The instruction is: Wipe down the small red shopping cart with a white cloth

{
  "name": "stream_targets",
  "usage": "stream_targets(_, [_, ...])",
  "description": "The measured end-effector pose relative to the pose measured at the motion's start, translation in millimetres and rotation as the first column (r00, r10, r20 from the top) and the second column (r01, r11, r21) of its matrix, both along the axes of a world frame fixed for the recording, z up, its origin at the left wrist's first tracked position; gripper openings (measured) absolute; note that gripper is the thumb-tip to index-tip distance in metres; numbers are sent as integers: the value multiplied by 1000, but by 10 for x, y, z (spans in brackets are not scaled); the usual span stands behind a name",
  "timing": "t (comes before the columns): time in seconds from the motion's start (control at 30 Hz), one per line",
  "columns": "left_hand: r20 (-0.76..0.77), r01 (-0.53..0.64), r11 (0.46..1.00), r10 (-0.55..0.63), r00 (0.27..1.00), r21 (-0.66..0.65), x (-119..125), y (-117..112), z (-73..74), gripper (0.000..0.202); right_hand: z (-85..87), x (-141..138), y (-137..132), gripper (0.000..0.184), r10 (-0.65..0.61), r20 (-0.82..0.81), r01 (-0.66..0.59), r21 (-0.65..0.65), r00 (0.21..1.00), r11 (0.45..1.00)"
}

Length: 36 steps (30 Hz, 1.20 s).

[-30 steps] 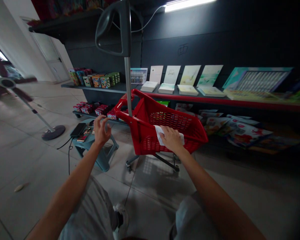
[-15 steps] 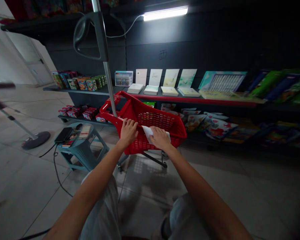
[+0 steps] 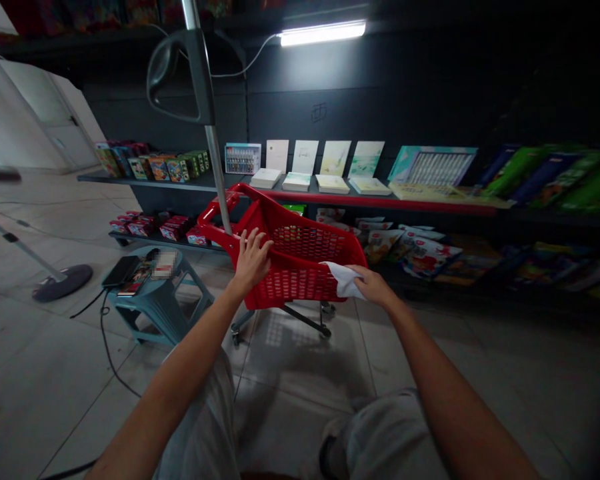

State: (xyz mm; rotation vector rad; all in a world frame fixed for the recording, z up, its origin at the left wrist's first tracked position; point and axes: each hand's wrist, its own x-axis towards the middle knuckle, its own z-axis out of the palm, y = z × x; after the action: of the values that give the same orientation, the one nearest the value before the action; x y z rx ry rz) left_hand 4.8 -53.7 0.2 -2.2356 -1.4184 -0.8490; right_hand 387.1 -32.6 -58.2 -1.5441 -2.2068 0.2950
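A red plastic shopping trolley (image 3: pixel 300 280) on wheels stands in front of me, with a silver pole and a grey handle (image 3: pixel 180 67) rising from it. My left hand (image 3: pixel 251 258) rests on the near rim of the basket, fingers curled over the edge. My right hand (image 3: pixel 373 285) is closed on a white cloth (image 3: pixel 344 279) at the basket's right corner, pressed against the red mesh.
A grey-green plastic stool (image 3: pixel 160 293) with a phone and cards stands left of the trolley, a cable trailing from it. A floor fan's base (image 3: pixel 63 283) lies farther left. Dark shelves (image 3: pixel 380 200) behind hold books, boxes and packets. My knees are below.
My right hand slid the cloth from the middle of the near rim to its right corner. My left hand came over from the stool onto the basket rim.
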Motion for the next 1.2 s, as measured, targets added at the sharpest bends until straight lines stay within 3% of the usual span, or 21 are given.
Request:
stream_targets(0.23, [284,-83,988,44,958,130,-84,-90,293,37,9,26,71,57,-7,-177,2,-23,984,1000])
stream_targets(0.4, [406,-161,981,102,908,112,-123,-148,267,37,18,-15,115,51,-38,-278,45,21,960,999])
stream_targets(0.57, [558,-286,956,202,805,67,-132,-145,202,70,84,-247,84,48,-114,-426,192,145,897,971])
stream_targets(0.67, [677,-417,907,272,684,57,-201,-97,202,92,140,-475,138,47,-153,-581,326,206,799,923])
stream_targets(0.77, [709,-444,895,295,640,29,-283,-39,174,100,184,-804,175,51,-98,-712,375,242,695,895])
stream_targets(0.83, [696,-423,906,290,657,21,-315,-14,135,99,198,-1068,139,51,-17,-662,238,245,749,940])
stream_targets(0.93, [666,-405,914,282,691,33,-334,-5,84,95,202,-1428,14,48,141,-294,-84,200,945,976])
stream_targets(1.03, [646,-400,915,278,711,47,-343,-19,66,87,221,-1600,-71,48,136,-12,-132,180,991,975])
stream_targets(1.1, [641,-398,916,280,714,43,-346,-33,68,84,260,-1597,-73,44,131,-49,-121,165,990,979])
stream_targets(1.2, [638,-391,920,285,716,28,-337,-56,73,77,343,-1541,-49,43,81,-277,-25,202,957,979])
